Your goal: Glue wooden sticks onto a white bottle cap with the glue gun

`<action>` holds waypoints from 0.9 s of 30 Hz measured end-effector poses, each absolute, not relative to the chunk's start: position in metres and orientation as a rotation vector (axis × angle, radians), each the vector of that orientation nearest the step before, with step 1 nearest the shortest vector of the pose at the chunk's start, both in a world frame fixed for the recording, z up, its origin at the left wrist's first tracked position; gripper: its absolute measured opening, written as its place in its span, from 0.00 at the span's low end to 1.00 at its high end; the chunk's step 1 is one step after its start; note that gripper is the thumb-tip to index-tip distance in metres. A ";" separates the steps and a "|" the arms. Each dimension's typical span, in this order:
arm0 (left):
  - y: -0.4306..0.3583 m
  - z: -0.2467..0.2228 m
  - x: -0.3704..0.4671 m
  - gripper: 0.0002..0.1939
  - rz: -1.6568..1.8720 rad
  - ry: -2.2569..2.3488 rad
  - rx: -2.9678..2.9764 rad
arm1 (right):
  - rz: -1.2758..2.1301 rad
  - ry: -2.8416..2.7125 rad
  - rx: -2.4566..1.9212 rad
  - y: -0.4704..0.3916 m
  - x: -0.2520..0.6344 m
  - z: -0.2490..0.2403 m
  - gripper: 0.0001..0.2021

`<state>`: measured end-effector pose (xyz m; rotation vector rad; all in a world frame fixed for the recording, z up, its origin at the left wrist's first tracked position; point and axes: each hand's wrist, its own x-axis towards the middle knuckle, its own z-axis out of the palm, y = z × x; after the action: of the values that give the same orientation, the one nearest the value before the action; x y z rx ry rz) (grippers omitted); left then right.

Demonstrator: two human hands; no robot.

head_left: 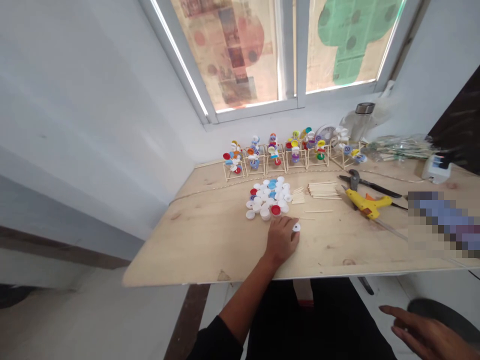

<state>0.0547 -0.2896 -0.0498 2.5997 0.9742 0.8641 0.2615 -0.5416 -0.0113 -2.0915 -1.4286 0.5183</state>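
Observation:
My left hand [281, 240] rests low over the table, its fingers and thumb closed on a white bottle cap [296, 227] with a dark spot in its middle. Just beyond the fingertips lies a pile of bottle caps [267, 196], mostly white, with some blue ones and a red cap [275, 210] nearest the hand. Off the table's front edge, at lower right, my right hand [431, 330] hangs in the air, fingers apart and nothing visible in it. To the right of the pile are short sticks [298, 195] and longer wooden sticks [324, 190].
Stick frames with coloured caps [275, 159] line the back. A yellow glue gun [367, 202] and dark pliers [369, 185] lie at right, near a white power adapter [437, 169]. Behind stand a glass bottle [362, 122] and bagged sticks [403, 147].

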 end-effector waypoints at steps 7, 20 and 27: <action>-0.291 -0.051 0.054 0.19 0.883 1.004 2.636 | 0.755 -1.565 -1.789 -0.484 0.228 -0.002 0.19; -0.291 -0.052 0.052 0.18 0.891 0.990 2.584 | 0.946 -1.537 -1.449 -0.310 0.218 0.098 0.38; -0.292 -0.053 0.051 0.21 0.899 1.021 2.551 | 0.888 -1.275 -1.329 -0.268 0.206 0.122 0.35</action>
<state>0.0511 -0.2918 -0.0530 2.5506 1.0208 0.8986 0.2055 -0.2685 0.1221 -1.3294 -1.2754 0.8884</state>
